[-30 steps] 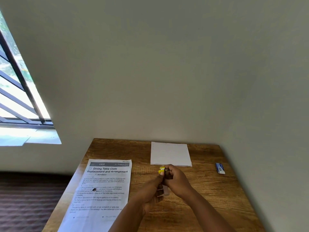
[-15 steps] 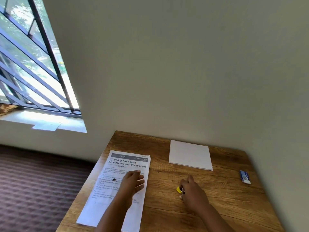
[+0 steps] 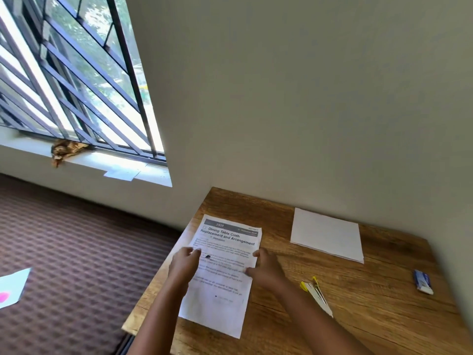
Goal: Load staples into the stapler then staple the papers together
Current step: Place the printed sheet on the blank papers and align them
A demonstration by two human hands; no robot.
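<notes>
The step in hand is gathering the papers; the stapler (image 3: 316,294) lies on the wooden table (image 3: 384,303), just right of the printed sheet (image 3: 225,272), with no hand on it. The left hand (image 3: 184,265) curls loosely on the sheet's left edge. The right hand (image 3: 265,269) pinches the right edge between thumb and fingers. A blank white stack (image 3: 327,234) lies beyond the stapler, well right of the sheet. A small staple box (image 3: 423,281) lies far right. Next move, as judged: square the sheets, then bring one corner into the stapler's mouth.
</notes>
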